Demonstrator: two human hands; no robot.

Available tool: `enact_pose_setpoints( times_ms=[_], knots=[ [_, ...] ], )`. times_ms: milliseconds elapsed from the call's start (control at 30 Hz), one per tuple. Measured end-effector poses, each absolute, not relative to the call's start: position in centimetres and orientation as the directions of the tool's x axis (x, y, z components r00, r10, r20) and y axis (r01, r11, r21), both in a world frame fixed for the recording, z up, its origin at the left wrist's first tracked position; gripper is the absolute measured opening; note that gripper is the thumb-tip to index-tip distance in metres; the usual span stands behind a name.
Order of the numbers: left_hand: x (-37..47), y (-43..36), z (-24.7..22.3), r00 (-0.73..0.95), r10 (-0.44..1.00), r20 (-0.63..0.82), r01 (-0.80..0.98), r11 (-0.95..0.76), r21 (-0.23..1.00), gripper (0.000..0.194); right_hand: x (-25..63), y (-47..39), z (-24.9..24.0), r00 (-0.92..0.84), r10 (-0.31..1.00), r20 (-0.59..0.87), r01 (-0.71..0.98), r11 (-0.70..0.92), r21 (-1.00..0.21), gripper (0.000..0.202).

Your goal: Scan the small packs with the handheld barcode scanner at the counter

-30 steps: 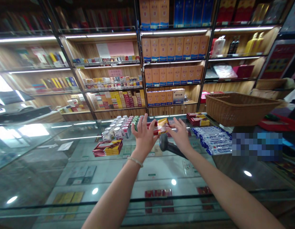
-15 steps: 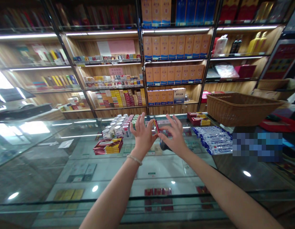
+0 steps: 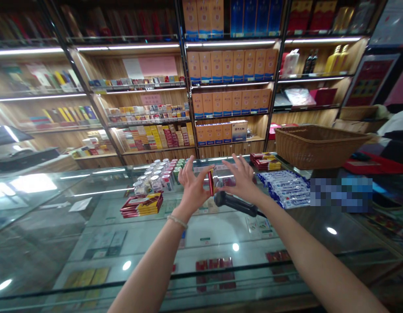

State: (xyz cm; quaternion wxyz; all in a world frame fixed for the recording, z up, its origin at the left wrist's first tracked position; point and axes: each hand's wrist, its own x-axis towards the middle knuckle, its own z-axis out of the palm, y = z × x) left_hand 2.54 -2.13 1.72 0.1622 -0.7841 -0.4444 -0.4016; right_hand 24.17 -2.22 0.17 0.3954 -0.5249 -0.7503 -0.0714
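Between the thumb and a finger of my left hand (image 3: 195, 189) is a thin red packet (image 3: 211, 182), held upright above the glass counter (image 3: 149, 243). My right hand (image 3: 242, 180) is just right of the packet, its thumb and fingers apart, holding nothing that I can make out. Behind and below the hands a black handheld scanner (image 3: 237, 205) lies on the glass. Left of my left hand is a stack of red and yellow packets (image 3: 142, 204), with several white-lidded containers (image 3: 156, 174) behind it.
Blue and white packets (image 3: 286, 190) lie to the right, near a wicker basket (image 3: 319, 145). Another red and yellow stack (image 3: 265, 161) is at the counter's back. Shelves of orange boxes (image 3: 232, 65) stand beyond. Part of a person (image 3: 395, 134) shows at the right edge.
The red packet has turned more upright and shows wider. My right hand's fingers have come away from it. More of the black scanner is visible, and the view has shifted slightly right.
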Motion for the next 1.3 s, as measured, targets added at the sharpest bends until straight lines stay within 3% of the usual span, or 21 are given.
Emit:
enact_pose_setpoints(
  times_ms=[433,767,1033,1300],
  knots=[
    [3.0,-2.6,1.5,0.377,0.565,0.734,0.771,-0.631,0.090,0.071,23.7,-3.0,0.3,-0.187,0.693,0.696,0.839,0.482,-0.253,0.066],
    [1.8,-1.5,1.9,0.283,0.543,0.791,0.832,-0.549,0.079,0.107,24.6,-3.2,1.4,-0.139,0.620,0.772,0.912,0.385,-0.145,0.057],
    [1.8,-2.3,2.6,0.305,0.552,0.776,0.877,-0.481,-0.003,0.077,24.5,-3.7,1.9,-0.158,0.630,0.760,0.915,0.383,-0.127,0.053],
    [1.4,-2.2,3.0,0.367,0.520,0.771,0.871,-0.483,-0.090,0.068,24.5,-3.8,1.9,-0.168,0.655,0.737,0.906,0.398,-0.146,0.056]
  ],
)
